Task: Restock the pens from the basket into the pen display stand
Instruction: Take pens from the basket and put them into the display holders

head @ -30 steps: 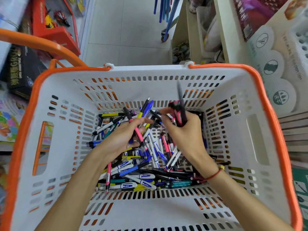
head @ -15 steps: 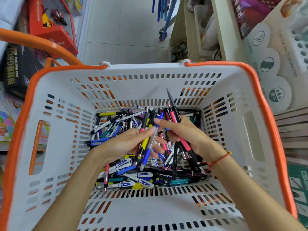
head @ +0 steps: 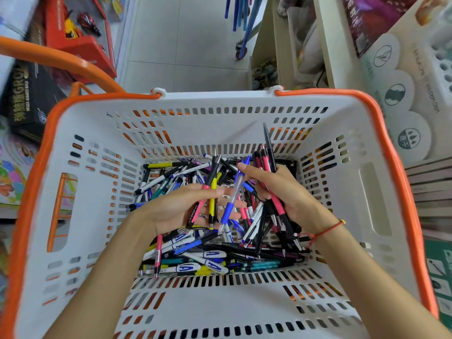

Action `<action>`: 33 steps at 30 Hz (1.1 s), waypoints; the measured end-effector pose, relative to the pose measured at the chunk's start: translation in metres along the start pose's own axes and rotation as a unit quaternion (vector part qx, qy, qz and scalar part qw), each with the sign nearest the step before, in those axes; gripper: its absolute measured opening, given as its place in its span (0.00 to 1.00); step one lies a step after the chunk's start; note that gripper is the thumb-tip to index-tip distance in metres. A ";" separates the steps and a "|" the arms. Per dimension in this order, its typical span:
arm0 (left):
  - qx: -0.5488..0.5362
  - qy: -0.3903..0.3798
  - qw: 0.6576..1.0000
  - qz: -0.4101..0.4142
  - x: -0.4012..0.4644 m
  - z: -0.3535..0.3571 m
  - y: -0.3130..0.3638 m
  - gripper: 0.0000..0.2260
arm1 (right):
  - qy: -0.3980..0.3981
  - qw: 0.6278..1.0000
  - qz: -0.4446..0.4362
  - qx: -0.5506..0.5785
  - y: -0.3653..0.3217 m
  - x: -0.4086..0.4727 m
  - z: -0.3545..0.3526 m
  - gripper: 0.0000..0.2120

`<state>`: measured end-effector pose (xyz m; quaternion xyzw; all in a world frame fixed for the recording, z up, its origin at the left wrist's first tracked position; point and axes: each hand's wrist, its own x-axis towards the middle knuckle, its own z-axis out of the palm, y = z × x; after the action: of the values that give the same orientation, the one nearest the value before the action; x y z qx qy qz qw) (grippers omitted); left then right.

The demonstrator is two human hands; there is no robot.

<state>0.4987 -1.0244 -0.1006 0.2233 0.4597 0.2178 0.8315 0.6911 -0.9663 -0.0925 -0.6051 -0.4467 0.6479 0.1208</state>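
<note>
A white basket (head: 85, 182) with an orange rim fills the view. A heap of loose pens (head: 195, 260) in blue, white, black, yellow, pink and teal covers its floor. My left hand (head: 176, 206) is over the heap and holds a pink pen, a yellow pen (head: 213, 192) and a clear blue pen across its palm. My right hand (head: 288, 192) grips a bunch of pink and black pens (head: 267, 155) whose ends stick up toward the far wall. Part of the white pen display stand (head: 442, 67), with round holes, shows at the right edge.
An orange basket handle (head: 61, 59) arcs over the upper left. Boxed toys and books lie on the left. A cream shelf unit (head: 325, 40) and round-topped cards stand at the right. Pale floor tiles (head: 181, 45) lie beyond the basket.
My left hand has gathered pens from the heap and lifted them across its palm. My right hand has tipped its bunch more upright and drawn close to the left hand.
</note>
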 end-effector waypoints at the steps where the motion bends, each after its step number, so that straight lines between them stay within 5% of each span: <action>1: 0.001 -0.001 1.000 0.005 -0.001 0.000 0.001 0.14 | -0.006 1.000 -0.005 -0.001 0.000 -0.001 0.001 0.16; 5: 0.015 0.047 0.999 0.012 -0.001 -0.002 0.000 0.15 | -0.026 0.999 -0.023 -0.008 -0.001 -0.002 0.002 0.17; 10: 0.015 0.003 1.000 -0.003 0.000 -0.002 0.000 0.16 | -0.023 0.999 -0.030 -0.017 0.001 -0.001 0.002 0.16; 15: -0.010 0.100 0.995 -0.011 0.008 -0.007 -0.005 0.11 | 0.093 0.988 -0.113 0.047 -0.002 -0.001 0.005 0.17; 18: -0.066 0.136 0.988 -0.021 0.010 -0.010 -0.005 0.10 | 0.180 0.947 -0.261 0.043 0.000 -0.005 0.010 0.20; 20: -0.093 0.122 0.988 -0.021 0.010 -0.011 -0.005 0.11 | 0.195 0.914 -0.354 -0.027 0.003 -0.007 0.014 0.13; 24: -0.186 0.104 0.977 0.026 0.011 -0.007 -0.004 0.12 | 0.113 0.820 -0.495 -0.265 0.016 -0.009 0.027 0.08; 27: -0.217 0.084 0.972 0.027 0.010 -0.006 -0.001 0.15 | 0.054 0.786 -0.503 -0.356 0.024 -0.008 0.034 0.08; 30: -0.201 0.097 0.974 0.035 0.012 -0.010 -0.004 0.13 | -0.010 0.859 -0.391 -0.331 0.024 -0.013 0.035 0.11; 33: -0.164 0.122 0.978 0.033 0.013 -0.016 -0.006 0.09 | 0.043 0.959 -0.260 -0.100 0.012 -0.014 0.030 0.08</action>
<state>0.4918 -1.0191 -0.1202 0.0712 0.5081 0.3433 0.7867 0.6725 -0.9958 -0.0963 -0.5044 -0.6457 0.5193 0.2429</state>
